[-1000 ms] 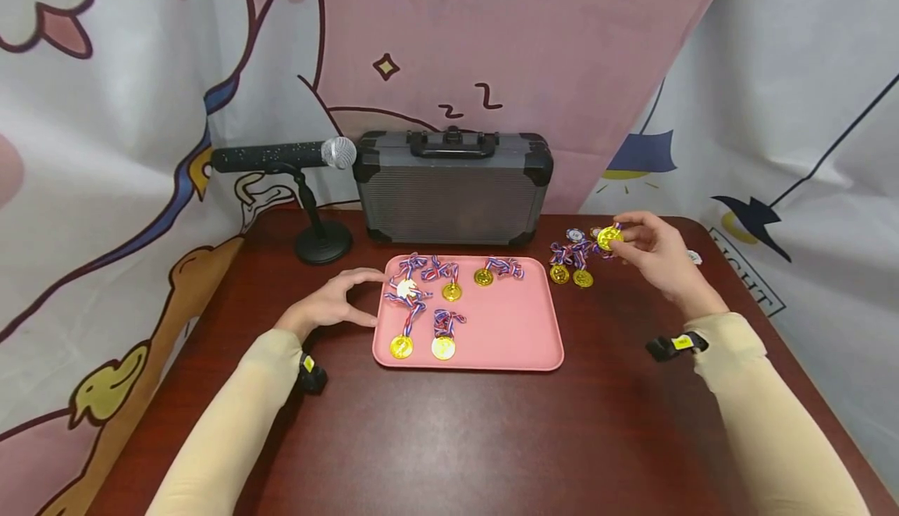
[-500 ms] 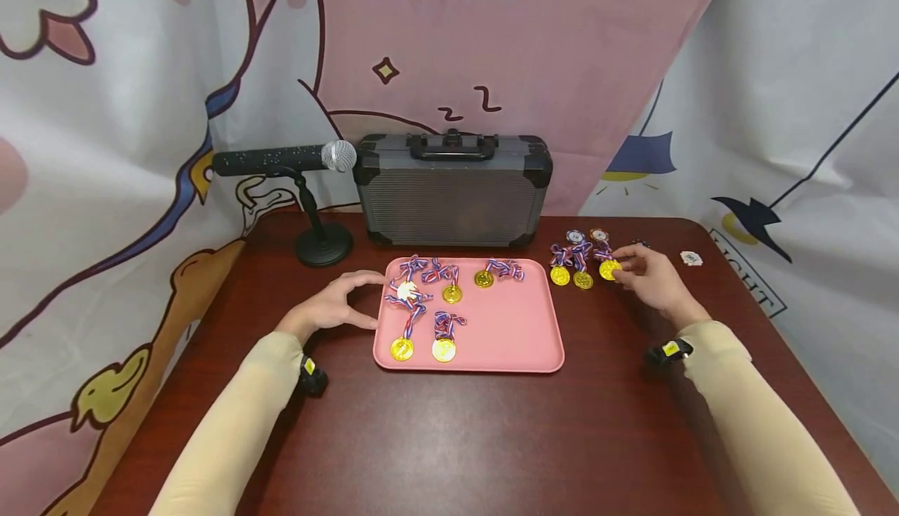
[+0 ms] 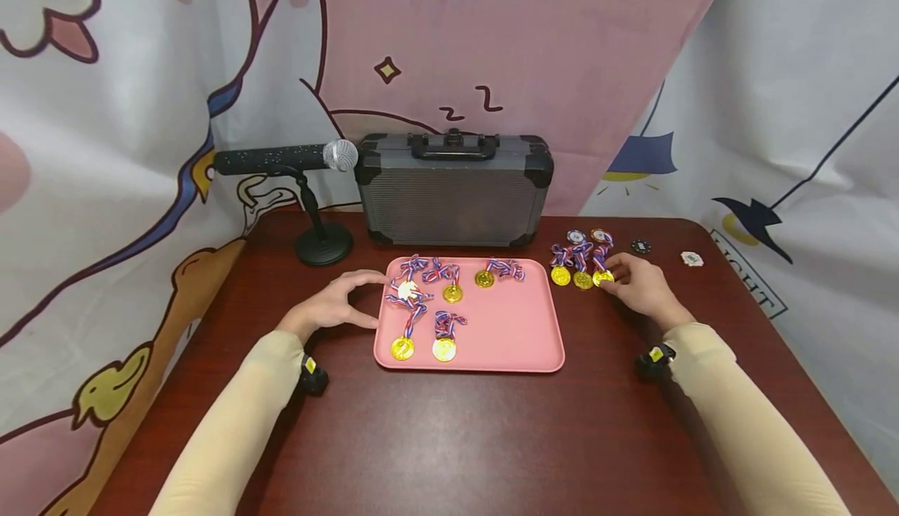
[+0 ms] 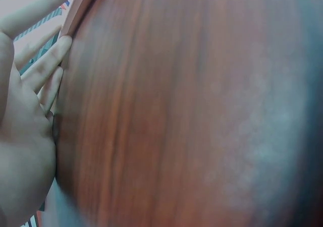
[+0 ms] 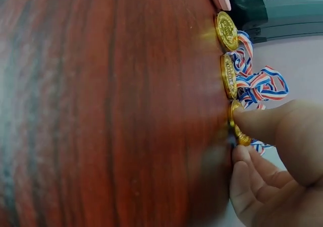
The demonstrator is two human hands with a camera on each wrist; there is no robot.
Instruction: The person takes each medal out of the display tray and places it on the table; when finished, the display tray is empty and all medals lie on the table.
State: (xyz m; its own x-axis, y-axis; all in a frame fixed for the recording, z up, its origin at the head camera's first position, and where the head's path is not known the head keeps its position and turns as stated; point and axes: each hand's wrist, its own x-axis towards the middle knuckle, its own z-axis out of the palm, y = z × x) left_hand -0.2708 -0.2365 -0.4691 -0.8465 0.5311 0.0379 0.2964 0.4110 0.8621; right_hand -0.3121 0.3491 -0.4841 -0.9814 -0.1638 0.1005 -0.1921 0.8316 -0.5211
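Place: I make out a cloth-walled booth (image 3: 794,48); whether in a home or a studio, I can't tell.
Cloth (image 3: 534,55): cartoon prints hang left, far and right.
Table (image 3: 463,438): dark reddish top, wood-grained, close to the far cloth.

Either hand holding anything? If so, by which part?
Right hand: rightmost gold medal, pinched at the edge of its disc. Left hand: grips nothing, lies at the pink tray's left edge.
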